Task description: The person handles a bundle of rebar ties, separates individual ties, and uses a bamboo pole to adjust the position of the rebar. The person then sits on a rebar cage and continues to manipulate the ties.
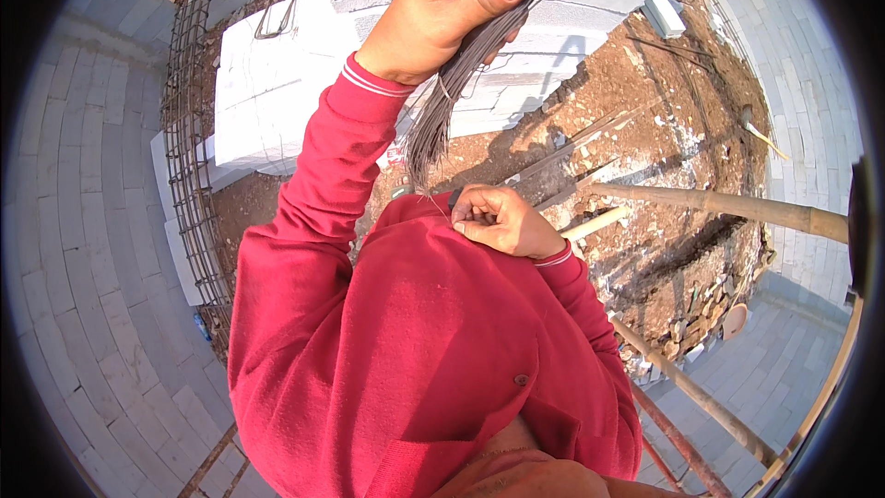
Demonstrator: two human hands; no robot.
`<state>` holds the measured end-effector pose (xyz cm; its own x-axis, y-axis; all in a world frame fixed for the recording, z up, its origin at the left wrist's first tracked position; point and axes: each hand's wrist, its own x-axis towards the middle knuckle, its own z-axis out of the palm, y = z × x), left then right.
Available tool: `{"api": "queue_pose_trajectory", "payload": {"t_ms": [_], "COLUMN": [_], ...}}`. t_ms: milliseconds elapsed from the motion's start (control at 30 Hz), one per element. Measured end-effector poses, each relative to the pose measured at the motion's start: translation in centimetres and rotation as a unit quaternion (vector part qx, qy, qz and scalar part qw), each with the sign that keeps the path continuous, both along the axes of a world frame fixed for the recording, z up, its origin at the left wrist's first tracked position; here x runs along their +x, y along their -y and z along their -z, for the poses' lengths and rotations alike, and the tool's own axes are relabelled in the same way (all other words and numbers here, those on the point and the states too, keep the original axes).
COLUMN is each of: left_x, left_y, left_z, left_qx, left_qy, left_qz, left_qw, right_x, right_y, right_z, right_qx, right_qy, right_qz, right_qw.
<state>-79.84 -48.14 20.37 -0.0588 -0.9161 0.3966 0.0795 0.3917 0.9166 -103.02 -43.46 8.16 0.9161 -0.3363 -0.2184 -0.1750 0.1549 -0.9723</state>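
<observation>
A bundle of thin, dark-grey metal wires (431, 129) runs out of view at the far edge, partly hiding the fingers of the bare left hand (429, 26).

The left arm (323, 161) bends at the elbow, out to the side, and its forearm slants up and away from the body. The left hand (433, 18) is raised far out in front, its back toward the view, fingers wrapped round in a closed grip and thumb laid across, pointing right. The right arm (590, 309) is folded closer, its forearm turned inward. The right hand (502, 219) sits low before the torso, fingers curled and thumb drawn against them in a pinch.
</observation>
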Motion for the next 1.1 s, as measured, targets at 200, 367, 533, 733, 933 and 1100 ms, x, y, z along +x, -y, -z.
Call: {"api": "queue_pose_trajectory", "payload": {"t_ms": [200,367,533,733,933,1100], "left_x": [-1.4,-4.5,-5.1,-2.1,5.7,13.1], "left_y": [0.0,2.5,2.2,2.2,8.7,16.5], "left_z": [-1.5,-0.8,-0.3,-3.1,-7.4,-10.1], "left_qx": [0.086,-0.049,-0.038,0.024,-0.025,0.106], "left_qy": [-0.003,0.104,0.187,0.074,-0.061,0.318], "left_qz": [-0.035,-0.185,-0.187,-0.239,-0.239,-0.492], "left_qw": [0.996,0.976,0.964,0.968,0.969,0.804], "right_x": [1.2,4.1,4.5,1.2,-3.3,-5.4], "right_y": [0.7,0.9,0.9,2.2,3.5,3.6], "right_z": [-1.9,-3.3,-3.5,-3.0,-2.1,-0.3], "right_qx": [-0.008,-0.055,-0.115,-0.147,-0.015,-0.024], "right_qy": [0.126,0.132,0.066,0.103,0.105,0.084], "right_qz": [0.241,0.270,0.288,0.343,0.503,0.535], "right_qw": [0.962,0.952,0.948,0.922,0.858,0.841]}}
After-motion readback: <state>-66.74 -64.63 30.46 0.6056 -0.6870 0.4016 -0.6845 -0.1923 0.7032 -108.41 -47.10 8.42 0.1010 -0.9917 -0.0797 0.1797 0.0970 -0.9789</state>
